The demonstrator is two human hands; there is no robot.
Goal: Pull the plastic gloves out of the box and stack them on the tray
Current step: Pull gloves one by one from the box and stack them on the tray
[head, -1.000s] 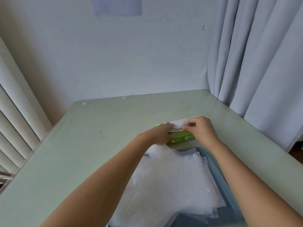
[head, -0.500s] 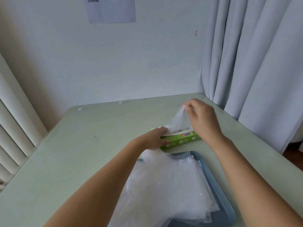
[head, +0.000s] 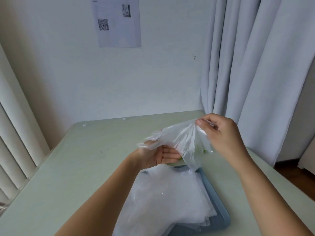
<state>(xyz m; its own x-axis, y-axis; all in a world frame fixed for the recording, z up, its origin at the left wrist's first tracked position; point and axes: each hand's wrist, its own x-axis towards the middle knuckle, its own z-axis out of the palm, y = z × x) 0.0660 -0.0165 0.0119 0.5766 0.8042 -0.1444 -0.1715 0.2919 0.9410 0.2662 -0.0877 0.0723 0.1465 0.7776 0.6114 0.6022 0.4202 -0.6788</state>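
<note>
My right hand (head: 225, 135) pinches one end of a clear plastic glove (head: 184, 140) and holds it up above the table. The glove stretches leftward and its other end drapes over my left hand (head: 162, 155), which lies palm up beneath it with straight fingers. Of the green glove box (head: 204, 151) only a sliver shows behind the glove. Nearer to me, a blue-grey tray (head: 219, 206) holds a stack of several clear gloves (head: 167, 193) that spills over the tray's left side.
The pale green table (head: 85, 167) meets the white wall at the back. Grey curtains (head: 255, 74) hang at the right, close to the table's far right corner. White slatted blinds (head: 15, 133) line the left side. A printed sheet (head: 117, 23) is stuck on the wall.
My right hand has pulled the glove free of the box and lifted it up and right. My left hand has left the box and turned palm up under the glove.
</note>
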